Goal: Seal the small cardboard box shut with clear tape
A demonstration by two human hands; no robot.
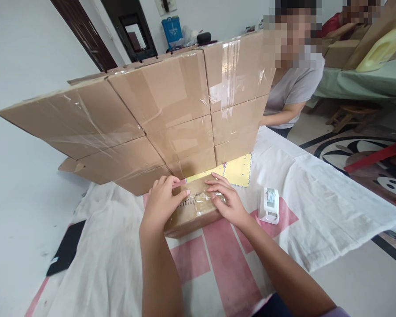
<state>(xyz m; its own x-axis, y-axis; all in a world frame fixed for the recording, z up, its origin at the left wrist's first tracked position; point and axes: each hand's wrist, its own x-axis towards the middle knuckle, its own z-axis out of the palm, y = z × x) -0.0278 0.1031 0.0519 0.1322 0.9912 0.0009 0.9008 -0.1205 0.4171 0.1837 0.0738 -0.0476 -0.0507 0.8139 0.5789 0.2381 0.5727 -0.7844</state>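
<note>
A small brown cardboard box (193, 209) with clear tape on its top lies on the white and pink cloth (119, 264). My left hand (161, 200) rests on the box's left end, fingers curled over the top. On the right part of the box lies my right hand (226, 198), its fingers flat on the taped top. Directly behind the box rises a wall of taped cardboard boxes (171, 105).
A white tape dispenser (269, 204) stands right of the box. A black flat object (67, 246) lies at the cloth's left edge. A yellow sheet (239, 169) lies under the stack. Another person in a grey shirt (293, 88) sits behind the boxes.
</note>
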